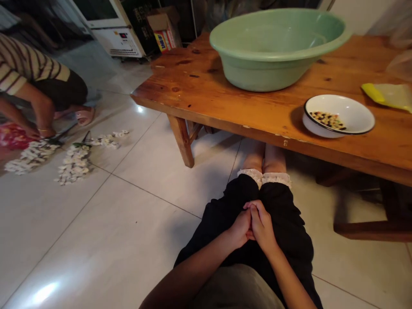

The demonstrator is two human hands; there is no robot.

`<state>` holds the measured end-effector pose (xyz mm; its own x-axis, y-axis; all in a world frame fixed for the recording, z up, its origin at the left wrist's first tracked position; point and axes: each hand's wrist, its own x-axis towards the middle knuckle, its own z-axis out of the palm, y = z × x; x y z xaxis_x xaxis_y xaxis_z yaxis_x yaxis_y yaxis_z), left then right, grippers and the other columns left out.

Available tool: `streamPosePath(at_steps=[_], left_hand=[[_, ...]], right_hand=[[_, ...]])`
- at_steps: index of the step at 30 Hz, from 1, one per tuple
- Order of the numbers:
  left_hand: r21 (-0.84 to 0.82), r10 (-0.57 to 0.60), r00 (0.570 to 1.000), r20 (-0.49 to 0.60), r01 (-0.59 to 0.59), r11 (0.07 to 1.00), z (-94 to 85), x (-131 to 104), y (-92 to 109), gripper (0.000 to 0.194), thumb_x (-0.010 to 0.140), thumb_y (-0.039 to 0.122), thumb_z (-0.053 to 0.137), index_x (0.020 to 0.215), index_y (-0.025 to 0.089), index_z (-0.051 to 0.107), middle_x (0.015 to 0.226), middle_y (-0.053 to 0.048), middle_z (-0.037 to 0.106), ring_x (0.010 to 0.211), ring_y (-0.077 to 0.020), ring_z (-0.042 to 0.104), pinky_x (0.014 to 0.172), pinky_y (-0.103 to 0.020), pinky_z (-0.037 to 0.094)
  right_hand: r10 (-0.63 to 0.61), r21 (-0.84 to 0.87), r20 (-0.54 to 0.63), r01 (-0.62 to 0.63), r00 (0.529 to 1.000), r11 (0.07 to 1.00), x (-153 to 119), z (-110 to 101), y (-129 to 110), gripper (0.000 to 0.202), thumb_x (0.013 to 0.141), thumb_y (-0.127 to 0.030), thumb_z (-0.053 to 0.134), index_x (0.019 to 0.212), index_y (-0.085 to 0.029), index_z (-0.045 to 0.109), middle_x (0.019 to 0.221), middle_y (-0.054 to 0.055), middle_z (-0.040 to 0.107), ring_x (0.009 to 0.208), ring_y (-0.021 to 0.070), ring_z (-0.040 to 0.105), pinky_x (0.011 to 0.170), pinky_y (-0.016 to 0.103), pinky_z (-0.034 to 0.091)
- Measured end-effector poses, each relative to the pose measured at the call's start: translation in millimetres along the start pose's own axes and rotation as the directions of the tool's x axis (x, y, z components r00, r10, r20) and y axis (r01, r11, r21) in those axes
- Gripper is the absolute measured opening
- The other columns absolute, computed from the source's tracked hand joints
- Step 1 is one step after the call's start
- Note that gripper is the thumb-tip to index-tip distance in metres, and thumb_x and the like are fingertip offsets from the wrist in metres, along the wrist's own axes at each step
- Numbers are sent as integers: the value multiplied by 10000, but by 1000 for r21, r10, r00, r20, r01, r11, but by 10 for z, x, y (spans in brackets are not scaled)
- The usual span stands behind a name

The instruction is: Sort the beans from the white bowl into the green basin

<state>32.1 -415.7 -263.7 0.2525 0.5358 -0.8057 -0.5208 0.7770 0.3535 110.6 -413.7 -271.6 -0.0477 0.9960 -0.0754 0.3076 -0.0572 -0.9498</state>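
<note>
Above floor tiles (135, 223), the wooden surface (180, 81) is cut off at right, a person (38, 73) at left. A green basin (267, 71) is set on the surface, a white bowl (357, 113) near its front edge. Below, the left hand (240, 227) and right hand (261, 221) are clasped in each other, palms hidden. Beans (326, 120) are held in the bowl.

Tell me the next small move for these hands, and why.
Probably unclasp them: the left hand and right hand are clasped together over the lap, so reaching the black-rimmed white bowl of mixed bean-like pieces on the wooden table would likely need one freed first.
</note>
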Motion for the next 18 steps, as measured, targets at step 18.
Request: streamPosePath(at_steps=[18], left_hand=[[-88,-16,999,38,20,996,-8,38,-14,278,904,398,524,978,137,584,791,8,593,574,-68,526,494,-210,462]], right_hand=[[-8,-14,-7,8,1000,1000,5,-29,30,262,930,-401,388,851,-203,540,874,55,637,887,209,597,835,358,440]])
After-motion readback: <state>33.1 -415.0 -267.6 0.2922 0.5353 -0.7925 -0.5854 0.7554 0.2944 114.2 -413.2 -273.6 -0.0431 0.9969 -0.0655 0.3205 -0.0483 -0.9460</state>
